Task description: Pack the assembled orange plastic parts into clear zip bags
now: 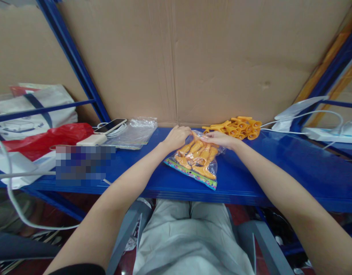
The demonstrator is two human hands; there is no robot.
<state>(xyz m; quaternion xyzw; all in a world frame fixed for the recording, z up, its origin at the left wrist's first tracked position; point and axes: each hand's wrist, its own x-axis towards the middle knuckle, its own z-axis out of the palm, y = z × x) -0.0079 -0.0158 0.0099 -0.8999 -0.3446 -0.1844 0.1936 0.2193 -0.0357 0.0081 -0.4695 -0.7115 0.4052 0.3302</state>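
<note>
Just past the person's pale trousers (176, 229), on the blue tabletop (279, 160), lies a clear bag (180, 158), its printed strip (190, 173) at the near end. It's approx. centred betw. the forearms, w/ several orange pieces (197, 152) inside. At the far end of the bag, the L hand (178, 138) is curled, fingers apparently pinched on the plastic near its L corner. The R hand (221, 139) reaches in from the other side, fingers fairly straight & close together at the bag's far edge; can't tell if they grip it. Progress, as far as shown: one bag w/ pcs. in it; can't tell if it's sealed. Just beyond the R hand, a loose pile (247, 128) of similar orange pcs. is still unbagged. Far L, flat clear packaging (135, 133) lies next to a phone (112, 126). Cardboard (193, 65) stands at the back.
</note>
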